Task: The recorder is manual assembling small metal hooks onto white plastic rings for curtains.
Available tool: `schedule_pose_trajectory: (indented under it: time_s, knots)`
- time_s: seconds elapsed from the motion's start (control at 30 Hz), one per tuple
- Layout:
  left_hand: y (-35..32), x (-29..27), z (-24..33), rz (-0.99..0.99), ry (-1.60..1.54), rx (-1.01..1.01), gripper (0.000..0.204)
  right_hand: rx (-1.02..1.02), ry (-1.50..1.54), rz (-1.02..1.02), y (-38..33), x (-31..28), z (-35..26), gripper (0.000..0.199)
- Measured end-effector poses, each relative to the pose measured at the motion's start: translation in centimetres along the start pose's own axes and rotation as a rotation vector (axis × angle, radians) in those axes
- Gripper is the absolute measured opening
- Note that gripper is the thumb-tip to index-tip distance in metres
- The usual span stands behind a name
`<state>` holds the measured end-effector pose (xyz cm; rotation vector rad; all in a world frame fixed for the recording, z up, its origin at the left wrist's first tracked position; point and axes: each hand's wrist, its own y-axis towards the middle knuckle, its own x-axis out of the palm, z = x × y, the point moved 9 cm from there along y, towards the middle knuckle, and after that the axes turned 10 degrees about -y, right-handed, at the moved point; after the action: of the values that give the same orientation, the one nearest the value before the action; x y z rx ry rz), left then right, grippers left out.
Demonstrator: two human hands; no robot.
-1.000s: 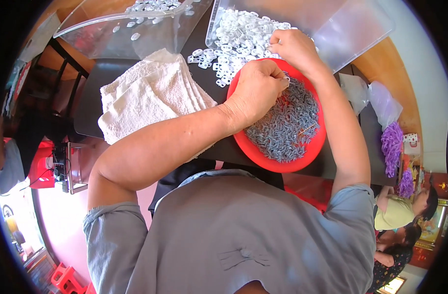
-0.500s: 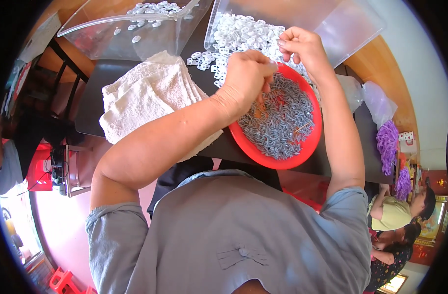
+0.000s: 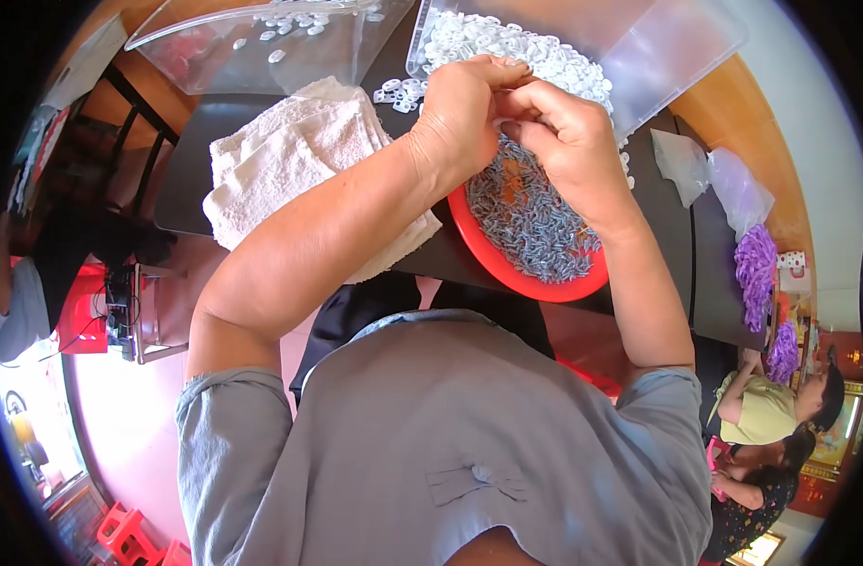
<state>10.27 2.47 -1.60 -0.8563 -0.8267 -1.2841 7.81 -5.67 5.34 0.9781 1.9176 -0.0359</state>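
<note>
Both my hands meet above the far side of a red bowl (image 3: 488, 259) full of small grey-blue pieces (image 3: 535, 236). My left hand (image 3: 461, 108) is closed, thumb and fingers pinched near the right fingertips. My right hand (image 3: 578, 141) is closed too, fingers bent in against the left. Whatever lies between the fingertips is too small or hidden to make out. Just beyond them, white plastic pieces with holes (image 3: 516, 45) fill a clear bin (image 3: 681, 47) that is tipped toward me. More white pieces (image 3: 400, 92) lie loose on the table, left of the hands.
A folded whitish towel (image 3: 299, 170) lies under my left forearm on the dark table (image 3: 662, 274). Another clear bin (image 3: 181, 57) stands far left. Plastic bags (image 3: 681, 168) and purple strands (image 3: 755, 278) are at right. A person in yellow (image 3: 757, 410) sits beyond; red stools (image 3: 125, 538) stand lower left.
My right hand has come left and down to meet the left hand. The left hand has risen slightly away from the bowl, and the whole view has shifted a little.
</note>
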Motion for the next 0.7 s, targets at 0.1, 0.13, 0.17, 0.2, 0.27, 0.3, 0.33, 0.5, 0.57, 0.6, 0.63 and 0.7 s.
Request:
schedule_pose_trajectory:
  time_s: [0.1,0.13,0.17,0.2,0.27,0.3,0.33,0.5,0.57,0.6,0.63,0.7]
  knots:
    - [-0.1,0.0,0.1,0.005,-0.042,-0.015,0.011,0.102,0.112,0.028,-0.4,0.0,0.5,0.015]
    - [-0.2,0.0,0.1,0.006,-0.044,-0.016,0.011,0.083,0.133,0.057,-0.5,-0.1,0.3,0.016]
    - [-0.2,0.1,0.0,-0.007,-0.063,-0.023,0.013,0.064,0.154,0.086,-0.5,-0.1,0.1,0.017]
    - [-0.2,0.2,0.0,-0.02,-0.083,-0.03,0.014,0.066,0.154,0.084,-0.6,0.1,-0.1,0.017]
    - [-0.2,0.1,-0.1,-0.013,-0.096,-0.053,0.015,0.107,0.258,0.135,-0.9,0.1,0.0,0.018]
    - [-0.2,0.0,-0.3,-0.007,-0.106,-0.075,0.016,0.108,0.258,0.133,-0.9,0.3,-0.3,0.018]
    - [-0.5,0.3,-0.2,-0.006,-0.106,-0.076,0.016,0.181,0.309,0.142,-1.0,0.4,0.2,0.018]
    - [-0.8,0.4,-0.2,0.028,-0.065,-0.057,0.027,0.273,0.361,0.145,-1.3,0.6,1.4,0.019]
    - [-0.8,0.5,-0.2,0.011,-0.071,-0.078,0.027,0.311,0.351,0.145,-1.6,0.6,1.6,0.019]
    - [-0.8,0.6,-0.3,-0.007,-0.078,-0.098,0.027,0.313,0.351,0.147,-1.6,0.5,1.6,0.019]
    - [-0.9,0.7,-0.4,-0.006,-0.078,-0.1,0.027,0.305,0.342,0.135,-1.6,0.4,1.5,0.018]
    - [-1.1,1.0,-0.4,-0.026,-0.061,-0.098,0.027,0.298,0.334,0.125,-1.6,0.5,1.5,0.018]
